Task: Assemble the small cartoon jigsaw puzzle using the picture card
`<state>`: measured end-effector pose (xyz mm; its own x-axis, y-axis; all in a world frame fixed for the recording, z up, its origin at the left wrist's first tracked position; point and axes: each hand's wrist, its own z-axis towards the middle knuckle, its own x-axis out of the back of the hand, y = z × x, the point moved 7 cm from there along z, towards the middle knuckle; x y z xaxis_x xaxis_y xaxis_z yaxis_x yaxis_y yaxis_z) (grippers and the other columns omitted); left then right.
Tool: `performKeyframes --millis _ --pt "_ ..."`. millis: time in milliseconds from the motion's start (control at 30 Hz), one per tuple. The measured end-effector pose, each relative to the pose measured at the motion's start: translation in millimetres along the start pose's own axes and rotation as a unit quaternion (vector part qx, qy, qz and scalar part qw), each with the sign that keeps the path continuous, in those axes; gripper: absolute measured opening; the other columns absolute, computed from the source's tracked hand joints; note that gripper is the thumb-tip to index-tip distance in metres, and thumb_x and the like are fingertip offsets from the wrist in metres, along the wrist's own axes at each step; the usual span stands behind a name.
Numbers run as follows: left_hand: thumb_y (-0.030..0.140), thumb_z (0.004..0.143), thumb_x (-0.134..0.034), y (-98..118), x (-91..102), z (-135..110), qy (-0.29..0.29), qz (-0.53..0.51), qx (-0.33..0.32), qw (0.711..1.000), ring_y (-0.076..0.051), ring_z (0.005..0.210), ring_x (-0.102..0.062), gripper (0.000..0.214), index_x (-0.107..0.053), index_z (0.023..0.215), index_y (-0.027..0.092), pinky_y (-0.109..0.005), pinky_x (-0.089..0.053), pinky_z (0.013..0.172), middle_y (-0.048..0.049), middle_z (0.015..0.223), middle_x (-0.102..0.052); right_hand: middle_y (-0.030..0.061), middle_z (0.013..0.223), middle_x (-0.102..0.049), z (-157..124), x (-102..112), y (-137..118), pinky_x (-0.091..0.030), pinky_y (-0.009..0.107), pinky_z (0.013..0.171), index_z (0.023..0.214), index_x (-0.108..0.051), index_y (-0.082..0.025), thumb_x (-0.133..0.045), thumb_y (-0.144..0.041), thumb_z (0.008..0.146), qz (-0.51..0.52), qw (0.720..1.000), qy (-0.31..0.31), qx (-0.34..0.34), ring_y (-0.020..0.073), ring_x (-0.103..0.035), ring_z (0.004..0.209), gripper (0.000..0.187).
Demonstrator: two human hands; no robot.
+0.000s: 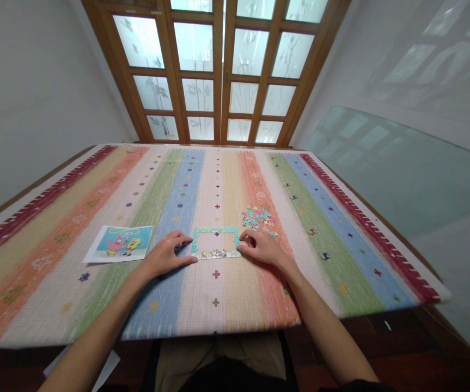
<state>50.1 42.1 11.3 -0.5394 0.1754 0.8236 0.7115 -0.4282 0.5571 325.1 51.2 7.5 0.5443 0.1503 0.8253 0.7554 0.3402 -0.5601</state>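
Note:
A rectangular border of joined jigsaw puzzle pieces, mostly turquoise with a greyish, patterned lower side, lies flat on the striped cloth. The tablecloth shows through its middle. At the border's left edge is my left hand, thumb and forefinger spread apart, the thumb tip close to the lower left corner. On the opposite side, my right hand rests with bent fingers, its forefinger and thumb tips apart at the right edge. Whether a small piece lies under the right fingertips, I cannot make out.
Loose puzzle pieces are heaped just beyond my right hand. Left of my left hand lies a printed cartoon picture. A striped tablecloth covers the table. Behind stand wood-framed glass doors, and a glass sheet leans against the right wall.

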Motion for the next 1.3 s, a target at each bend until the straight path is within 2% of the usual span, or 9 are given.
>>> performKeyframes --millis 600,1033,1300 --pt "0.054 0.075 -0.075 -0.2 2.4 9.4 -0.011 -0.002 -0.017 1.000 -0.022 0.084 -0.059 0.042 -0.062 0.100 0.023 -0.037 -0.050 0.076 -0.0040 0.095 -0.063 -0.0005 0.070 -0.062 -0.5 -0.7 0.6 -0.034 0.026 0.064 0.095 -0.069 -0.019 -0.066 -0.031 0.085 0.005 1.000 -0.004 -0.002 0.0149 -0.054 0.066 0.016" --pt "0.052 0.077 -0.074 1.6 1.7 8.2 -0.004 0.003 -0.019 1.000 -0.022 0.084 -0.058 0.041 -0.062 0.101 0.021 -0.037 -0.049 0.077 -0.0039 0.093 -0.062 -0.0008 0.070 -0.061 -0.7 -0.3 0.6 -0.034 0.026 0.064 0.095 -0.069 -0.018 -0.067 -0.031 0.085 0.009 1.000 -0.003 -0.002 0.0149 -0.053 0.066 0.016" --pt "0.050 0.080 -0.072 5.1 3.2 6.1 -0.004 0.003 -0.026 1.000 -0.022 0.086 -0.058 0.041 -0.062 0.108 0.022 -0.037 -0.050 0.080 -0.0037 0.095 -0.061 -0.0011 0.070 -0.062 -0.8 -0.5 1.3 -0.035 0.026 0.064 0.094 -0.069 -0.019 -0.066 -0.031 0.085 0.007 1.000 0.001 -0.001 0.0146 -0.054 0.066 0.016"
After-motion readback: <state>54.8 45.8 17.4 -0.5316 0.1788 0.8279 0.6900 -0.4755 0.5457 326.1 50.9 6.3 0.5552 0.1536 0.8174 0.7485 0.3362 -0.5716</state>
